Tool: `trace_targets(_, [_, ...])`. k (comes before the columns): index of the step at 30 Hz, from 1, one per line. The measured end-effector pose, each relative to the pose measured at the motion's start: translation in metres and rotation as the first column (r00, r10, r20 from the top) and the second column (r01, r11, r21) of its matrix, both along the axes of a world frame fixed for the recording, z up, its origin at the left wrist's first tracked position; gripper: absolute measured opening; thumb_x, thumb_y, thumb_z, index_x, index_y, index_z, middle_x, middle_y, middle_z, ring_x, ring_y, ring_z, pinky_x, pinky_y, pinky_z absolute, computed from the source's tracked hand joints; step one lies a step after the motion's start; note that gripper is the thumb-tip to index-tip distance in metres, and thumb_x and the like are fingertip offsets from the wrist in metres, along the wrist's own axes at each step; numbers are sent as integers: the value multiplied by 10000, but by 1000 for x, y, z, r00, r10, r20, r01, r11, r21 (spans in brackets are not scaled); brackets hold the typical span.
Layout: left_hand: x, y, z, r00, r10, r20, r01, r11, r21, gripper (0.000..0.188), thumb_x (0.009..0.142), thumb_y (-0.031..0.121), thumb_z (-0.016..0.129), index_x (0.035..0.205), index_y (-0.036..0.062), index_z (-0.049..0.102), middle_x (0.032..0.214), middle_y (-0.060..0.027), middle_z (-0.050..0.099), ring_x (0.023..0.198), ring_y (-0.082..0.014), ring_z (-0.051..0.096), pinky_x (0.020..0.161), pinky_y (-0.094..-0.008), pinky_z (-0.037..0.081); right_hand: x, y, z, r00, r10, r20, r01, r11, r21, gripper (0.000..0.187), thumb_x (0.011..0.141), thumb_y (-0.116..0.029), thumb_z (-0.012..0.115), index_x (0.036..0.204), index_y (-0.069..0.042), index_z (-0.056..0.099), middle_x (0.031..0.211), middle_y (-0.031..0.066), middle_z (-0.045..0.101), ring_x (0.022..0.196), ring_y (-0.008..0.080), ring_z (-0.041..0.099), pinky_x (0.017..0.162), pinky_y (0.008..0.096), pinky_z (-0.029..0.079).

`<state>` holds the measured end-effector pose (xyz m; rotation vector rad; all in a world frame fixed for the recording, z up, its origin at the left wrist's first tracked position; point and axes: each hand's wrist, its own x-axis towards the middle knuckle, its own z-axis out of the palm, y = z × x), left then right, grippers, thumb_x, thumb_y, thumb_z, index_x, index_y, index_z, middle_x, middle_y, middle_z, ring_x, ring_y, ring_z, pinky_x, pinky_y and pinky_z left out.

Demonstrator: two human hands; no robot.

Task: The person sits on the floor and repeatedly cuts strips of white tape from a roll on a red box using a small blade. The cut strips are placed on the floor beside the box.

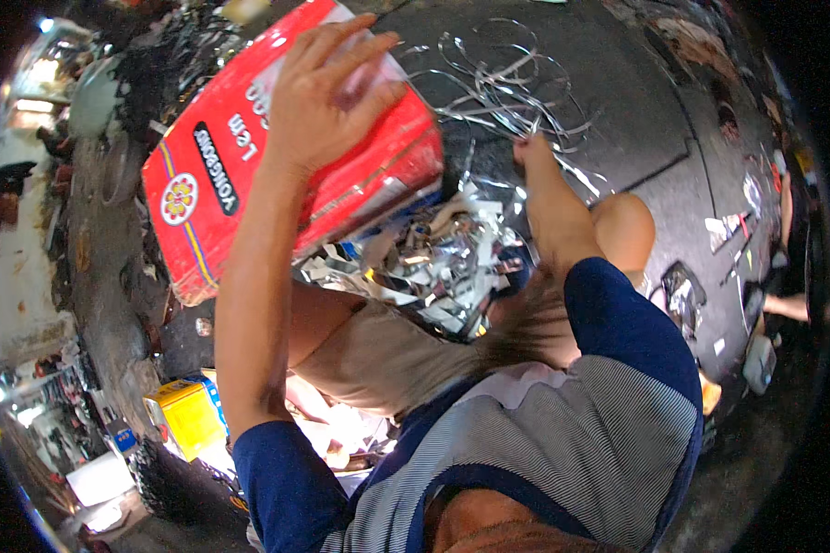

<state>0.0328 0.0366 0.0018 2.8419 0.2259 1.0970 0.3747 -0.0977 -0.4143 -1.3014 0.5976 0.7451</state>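
My left hand [327, 97] lies with fingers stretched and spread across a large red rectangular tin [249, 157], which is tilted. Its fingertips reach over the tin's pale far end. Farther right, my right hand [531, 149] is mostly hidden behind its wrist, and its fingers look closed where thin shiny silver strips [503, 88] come together. These strips curl in loose loops on the dark floor beyond the hand. Between my legs, beside the tin's near edge, lies a heap of silvery and white scrap pieces [443, 263].
A yellow and blue box [189, 415] stands at the lower left. At the right lie a black plastic bag [682, 295] and a whitish container [759, 362]. Another person's arm [786, 307] shows at the right edge. Clutter lines the left side.
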Motion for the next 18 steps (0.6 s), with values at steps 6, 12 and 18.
trace_targets(6, [11,-7,8,999,-11,38,9,999,47,418,851,370,747,1204,149,715,1267,-102,659,1169,-316,601,961,-414,507,-19,13,46,474,854,213,-260,367,-893,343,898,-331,605,1000,-26,724,1030,175,728,833,261,703,781,413,563])
trace_targets(12, [-4,-15,8,996,87,-24,-85,994,67,404,899,342,693,1252,147,684,1312,-111,630,1164,-326,598,974,-427,504,-174,-26,34,-621,782,55,-410,-263,-874,301,719,-149,686,993,-43,751,1053,166,734,966,343,705,823,472,565])
trace_targets(18, [-30,-103,0,978,183,101,-191,979,71,343,841,72,694,1183,74,673,1234,-125,630,1117,-342,612,927,-427,520,-237,-63,69,-697,708,-113,-243,-382,-892,324,819,-303,673,1009,-56,760,1093,181,729,1035,375,698,841,479,572])
